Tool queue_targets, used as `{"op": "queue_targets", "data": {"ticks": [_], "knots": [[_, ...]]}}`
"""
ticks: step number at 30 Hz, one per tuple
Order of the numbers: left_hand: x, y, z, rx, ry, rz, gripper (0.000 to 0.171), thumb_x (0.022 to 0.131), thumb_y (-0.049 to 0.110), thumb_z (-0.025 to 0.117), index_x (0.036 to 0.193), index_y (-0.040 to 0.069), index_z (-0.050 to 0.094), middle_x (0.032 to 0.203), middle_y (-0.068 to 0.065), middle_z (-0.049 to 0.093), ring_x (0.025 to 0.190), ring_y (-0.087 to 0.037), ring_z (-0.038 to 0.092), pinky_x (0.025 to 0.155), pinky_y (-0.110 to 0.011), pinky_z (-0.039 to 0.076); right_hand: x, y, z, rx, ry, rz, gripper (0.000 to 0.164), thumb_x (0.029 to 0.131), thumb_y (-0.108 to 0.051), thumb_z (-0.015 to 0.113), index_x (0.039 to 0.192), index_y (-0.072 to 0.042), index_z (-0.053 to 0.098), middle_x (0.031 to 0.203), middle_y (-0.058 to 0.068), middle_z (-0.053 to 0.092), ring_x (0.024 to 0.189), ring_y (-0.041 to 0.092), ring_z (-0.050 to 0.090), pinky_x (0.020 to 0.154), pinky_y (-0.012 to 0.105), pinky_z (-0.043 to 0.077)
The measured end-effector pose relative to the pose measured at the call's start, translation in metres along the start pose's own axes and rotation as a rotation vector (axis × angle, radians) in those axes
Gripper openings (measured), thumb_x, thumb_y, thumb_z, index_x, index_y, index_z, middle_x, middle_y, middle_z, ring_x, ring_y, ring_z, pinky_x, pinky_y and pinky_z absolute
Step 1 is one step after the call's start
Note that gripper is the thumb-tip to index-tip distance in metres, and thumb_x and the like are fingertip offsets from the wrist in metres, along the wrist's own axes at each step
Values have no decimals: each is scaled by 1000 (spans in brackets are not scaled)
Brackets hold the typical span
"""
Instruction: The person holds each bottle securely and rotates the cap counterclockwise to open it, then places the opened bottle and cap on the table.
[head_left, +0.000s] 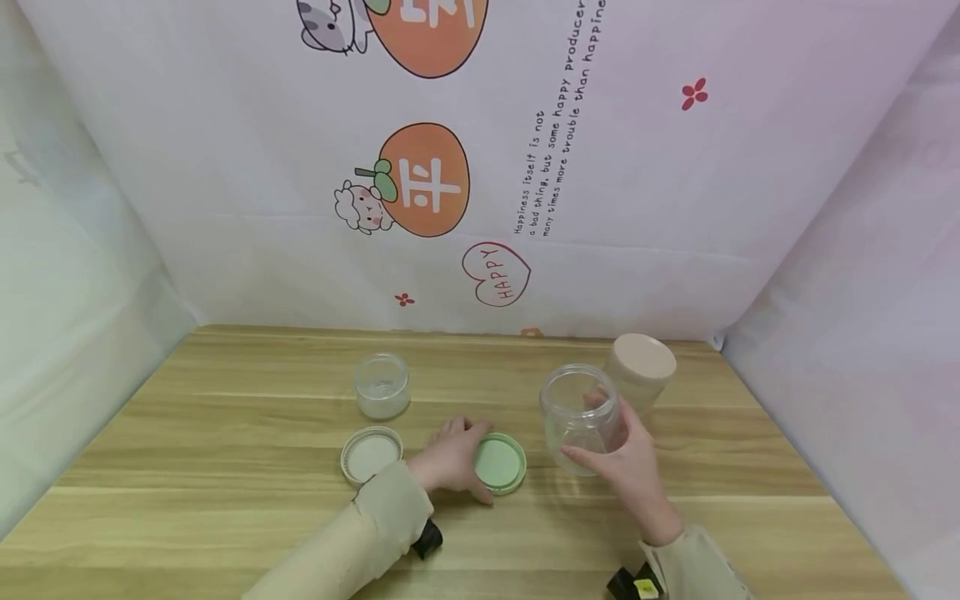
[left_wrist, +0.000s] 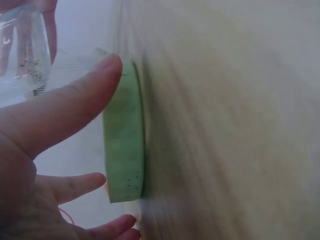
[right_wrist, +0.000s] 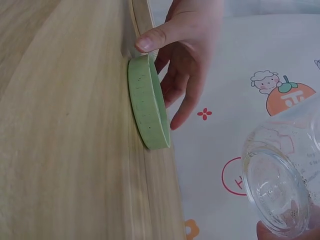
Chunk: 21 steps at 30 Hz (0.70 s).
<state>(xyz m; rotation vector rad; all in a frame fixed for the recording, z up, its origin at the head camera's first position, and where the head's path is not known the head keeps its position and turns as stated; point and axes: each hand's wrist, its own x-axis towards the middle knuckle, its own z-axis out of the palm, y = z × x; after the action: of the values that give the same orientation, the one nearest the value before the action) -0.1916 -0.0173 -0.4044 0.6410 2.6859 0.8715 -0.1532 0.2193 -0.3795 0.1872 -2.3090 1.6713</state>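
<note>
A round green lid (head_left: 499, 463) lies on the table with its hollow side up. Around its left edge my left hand (head_left: 452, 457) spreads thumb and fingers, not curled round it. The left wrist view shows the thumb (left_wrist: 75, 107) right at the rim of the green lid (left_wrist: 124, 140). On the right, my right hand (head_left: 628, 454) grips a clear, lidless jar (head_left: 562, 429) by its side, fingers behind and thumb in front. In the right wrist view the jar (right_wrist: 275, 185) is tilted and raised above the table, its base showing.
A white lid (head_left: 371, 456), inner side up, lies left of my left hand. Behind it stands a small clear jar (head_left: 382, 387). A jar with a beige lid (head_left: 645, 358) stands behind my right hand. A printed white cloth (head_left: 615, 275) hangs along the table's back edge.
</note>
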Motion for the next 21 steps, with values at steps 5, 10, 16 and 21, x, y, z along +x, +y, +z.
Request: {"op": "queue_targets", "data": {"ticks": [5,10,16,21], "knots": [[-3,-4,-3,-62,25,18,93,58,25,91,137,5,45,122,-19,47,111,-32,45,95,-53,41,4,1,5,5,-36,48,86,66,2,82,139,-4,38,133,16,52,111,-3,46,92,5,36],[-13,-7,-9,-88,50,45,86,66,28,87,138,6,45,126,-18,46,113,-32,48,93,-51,46,13,3,13,47,-97,116,84,71,0,79,141,-5,33,136,14,49,114,2,47,92,8,38],[-23,-11,-11,-98,110,89,75,72,29,82,136,7,48,132,-19,46,119,-35,49,98,-52,43,23,7,24,122,-145,168,84,74,-3,77,143,-6,28,142,16,40,128,23,40,108,35,34],[-30,-14,-13,-120,156,103,62,78,27,76,131,5,52,131,-18,49,118,-35,52,98,-52,44,30,12,33,173,-157,204,87,76,-7,77,145,-7,24,149,14,32,140,30,27,115,47,22]]}}
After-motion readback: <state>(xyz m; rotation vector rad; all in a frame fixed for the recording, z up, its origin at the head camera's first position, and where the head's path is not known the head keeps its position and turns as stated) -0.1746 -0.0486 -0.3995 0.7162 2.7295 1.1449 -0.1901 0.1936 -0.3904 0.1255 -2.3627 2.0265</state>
